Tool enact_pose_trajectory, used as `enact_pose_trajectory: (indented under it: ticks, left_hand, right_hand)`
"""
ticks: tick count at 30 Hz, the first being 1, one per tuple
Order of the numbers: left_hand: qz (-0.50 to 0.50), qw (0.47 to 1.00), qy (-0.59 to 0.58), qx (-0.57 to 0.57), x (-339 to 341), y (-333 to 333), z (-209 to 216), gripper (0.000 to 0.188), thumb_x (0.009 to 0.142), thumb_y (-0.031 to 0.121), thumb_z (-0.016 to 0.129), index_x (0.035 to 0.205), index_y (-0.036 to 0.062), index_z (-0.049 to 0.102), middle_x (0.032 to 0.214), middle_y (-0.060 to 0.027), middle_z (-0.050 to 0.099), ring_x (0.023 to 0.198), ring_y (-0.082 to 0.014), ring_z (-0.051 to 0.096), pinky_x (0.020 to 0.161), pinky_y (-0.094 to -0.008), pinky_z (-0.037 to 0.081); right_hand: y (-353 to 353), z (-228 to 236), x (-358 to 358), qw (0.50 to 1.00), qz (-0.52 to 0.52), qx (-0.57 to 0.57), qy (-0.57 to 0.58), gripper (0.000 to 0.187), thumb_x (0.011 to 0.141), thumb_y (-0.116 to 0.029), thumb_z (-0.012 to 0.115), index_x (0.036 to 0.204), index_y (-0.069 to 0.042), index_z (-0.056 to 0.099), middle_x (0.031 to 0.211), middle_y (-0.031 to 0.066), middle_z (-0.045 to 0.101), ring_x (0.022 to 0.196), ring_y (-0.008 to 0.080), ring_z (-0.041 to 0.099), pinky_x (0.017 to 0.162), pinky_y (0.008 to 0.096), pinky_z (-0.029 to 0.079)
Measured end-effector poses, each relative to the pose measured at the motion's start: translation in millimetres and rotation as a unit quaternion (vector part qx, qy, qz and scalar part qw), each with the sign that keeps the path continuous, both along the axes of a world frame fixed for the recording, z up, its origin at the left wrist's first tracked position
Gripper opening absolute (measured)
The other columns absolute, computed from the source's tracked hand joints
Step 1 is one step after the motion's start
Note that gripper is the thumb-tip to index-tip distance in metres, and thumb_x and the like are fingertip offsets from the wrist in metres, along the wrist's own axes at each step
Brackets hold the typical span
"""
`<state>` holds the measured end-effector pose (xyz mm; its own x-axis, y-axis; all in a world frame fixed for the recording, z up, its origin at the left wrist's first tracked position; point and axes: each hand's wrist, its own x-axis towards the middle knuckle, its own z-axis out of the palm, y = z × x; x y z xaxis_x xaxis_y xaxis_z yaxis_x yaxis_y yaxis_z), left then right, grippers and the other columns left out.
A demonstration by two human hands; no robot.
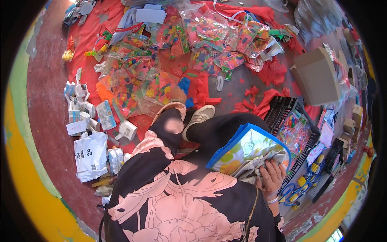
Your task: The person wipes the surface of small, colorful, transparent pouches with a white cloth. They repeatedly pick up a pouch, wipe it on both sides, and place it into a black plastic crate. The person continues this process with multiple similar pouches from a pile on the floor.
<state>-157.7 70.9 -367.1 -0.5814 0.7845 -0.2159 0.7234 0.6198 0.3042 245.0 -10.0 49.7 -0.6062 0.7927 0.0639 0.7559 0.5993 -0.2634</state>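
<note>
My right hand (271, 177) lies over a crumpled grey cloth (248, 171), fingers curled onto it. Under the cloth, across my lap, is a flowery sheet-like piece with a blue edge (250, 141); whether it is a bag or a mat I cannot tell. My left arm reaches forward in its black and pink sleeve. Just past the cuff, my left hand (177, 95) is at the near edge of clear plastic packets (157, 86) filled with small colourful pieces. Its fingers are hidden. A small crumpled blue item (184, 84) lies right beside it.
More packets (209, 26) are heaped on red sheeting ahead. White bottle-like items (82, 101) and a white plastic bag (90, 155) stand at left. To the right are a black crate (282, 107) holding packets, a cardboard box (316, 76), and blue-yellow corded items (300, 185).
</note>
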Motion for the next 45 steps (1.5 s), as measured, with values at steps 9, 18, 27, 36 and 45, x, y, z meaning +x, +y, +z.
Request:
enact_pose_trajectory:
  ticks: [9, 18, 27, 36, 45]
  left_hand:
    - [0.204, 0.949, -0.084, 0.224, -88, -69, 99, 0.03, 0.07, 0.02, 0.07, 0.095, 0.0028, 0.066, 0.082, -0.0133, 0.066, 0.075, -0.0287, 0.063, 0.068, -0.0398, 0.048]
    - [0.117, 0.974, -0.097, 0.17, -121, -104, 213, 0.022, 0.073, 0.025, 0.069, 0.082, 0.0048, 0.066, 0.074, -0.0149, 0.064, 0.073, -0.0313, 0.063, 0.066, -0.0405, 0.047]
    - [-0.06, 0.832, -0.365, 0.413, -81, -99, 351, 0.004, 0.091, 0.009, 0.054, 0.087, 0.0077, 0.055, 0.071, 0.0025, 0.05, 0.066, -0.0067, 0.048, 0.06, -0.0226, 0.045]
    - [-0.215, 0.576, -0.603, 0.509, -7, -90, 535, 0.023, 0.096, 0.014, 0.046, 0.116, 0.0053, 0.053, 0.102, -0.0072, 0.062, 0.096, -0.0179, 0.06, 0.09, -0.033, 0.047]
    - [-0.147, 0.469, -0.752, 0.439, 66, -61, 553, 0.039, 0.099, 0.02, 0.036, 0.133, -0.0009, 0.041, 0.128, -0.0116, 0.052, 0.114, -0.0189, 0.052, 0.098, -0.0353, 0.041]
  right_hand:
    - [-5, 8, -6, 1.0, -0.014, 0.005, 0.013, 0.029, 0.071, -0.016, 0.066, 0.099, -0.009, 0.065, 0.114, 0.0123, 0.061, 0.112, 0.0286, 0.055, 0.1, 0.0432, 0.03]
    - [-19, 17, -11, 0.998, 0.004, 0.001, 0.06, 0.019, 0.062, -0.007, 0.069, 0.073, -0.004, 0.054, 0.113, 0.0161, 0.06, 0.108, 0.0331, 0.055, 0.093, 0.0451, 0.04]
    - [-33, 39, 10, 0.928, -0.061, -0.122, 0.348, 0.016, 0.06, 0.01, 0.054, 0.07, -0.002, 0.054, 0.091, 0.0128, 0.063, 0.08, 0.0226, 0.059, 0.071, 0.0282, 0.046]
    - [-1, 93, -10, 0.802, -0.133, -0.405, 0.42, 0.025, 0.077, -0.014, 0.064, 0.096, 0.003, 0.065, 0.091, 0.0098, 0.064, 0.087, 0.0123, 0.058, 0.076, 0.0256, 0.045]
    - [28, 61, -41, 0.638, 0.01, -0.511, 0.577, 0.058, 0.083, -0.025, 0.066, 0.13, 0.0, 0.044, 0.122, 0.0152, 0.055, 0.113, 0.0192, 0.052, 0.096, 0.0335, 0.04]
